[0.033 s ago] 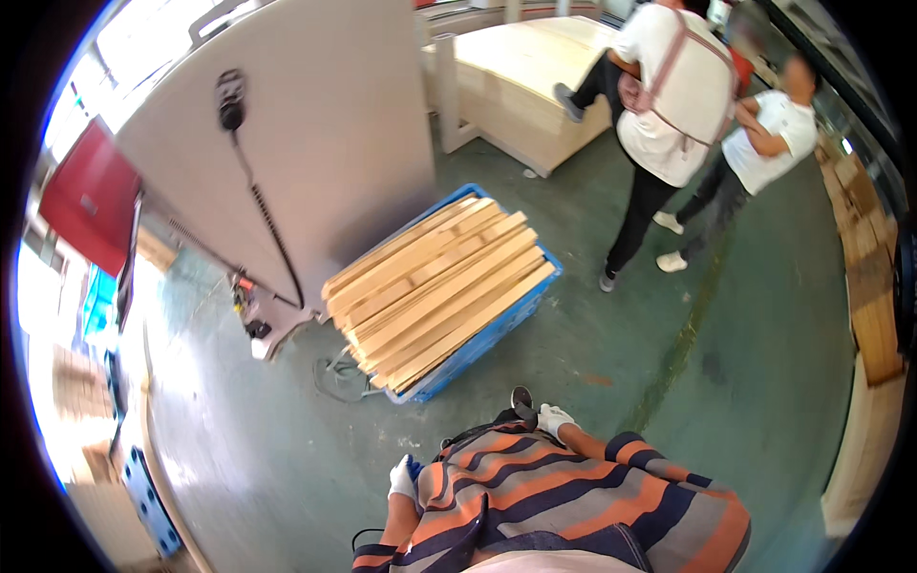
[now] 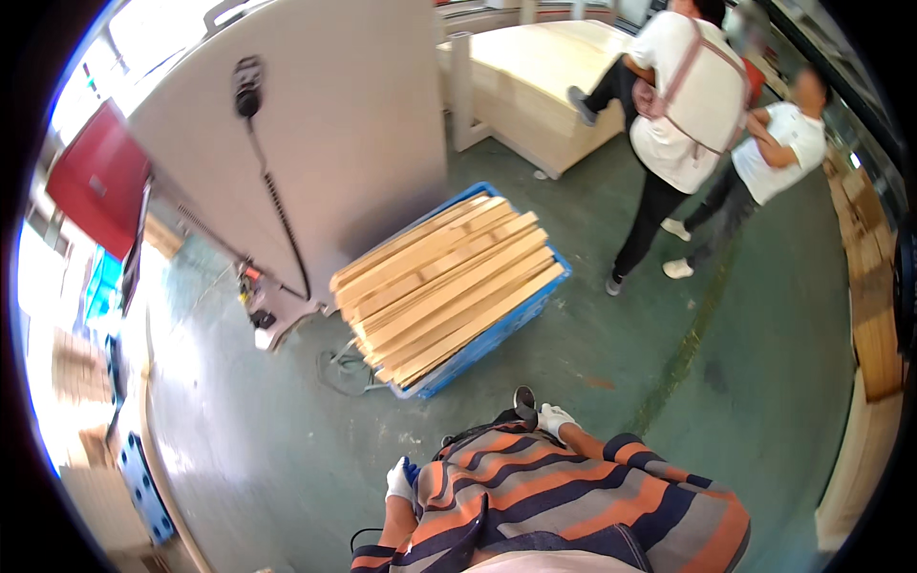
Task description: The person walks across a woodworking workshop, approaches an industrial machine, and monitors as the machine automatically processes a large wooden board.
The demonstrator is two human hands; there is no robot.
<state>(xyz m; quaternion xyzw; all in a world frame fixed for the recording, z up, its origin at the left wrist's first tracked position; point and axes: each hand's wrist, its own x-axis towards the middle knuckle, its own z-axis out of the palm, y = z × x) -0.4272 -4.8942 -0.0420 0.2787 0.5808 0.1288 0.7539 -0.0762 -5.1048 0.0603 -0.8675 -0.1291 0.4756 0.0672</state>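
Note:
My left hand, in a white glove with blue at the fingers, hangs curled beside the striped orange, grey and navy clothing on my body; what it holds, if anything, is hidden. My right hand, also gloved in white, is curled near dark fabric and a dark shoe; its contents are unclear. Ahead of both hands, a blue plastic crate is heaped with long pale wooden slats. Neither hand touches it.
A large grey panel carries a hanging controller with coiled cable. A loose cable lies by the crate. Behind are pale boards. Two people stand at upper right, another partly behind. Cardboard lines the right edge; red cover left.
The scene has shifted slightly rightward in the view, as if my head moved a little. My hands remain almost where they were.

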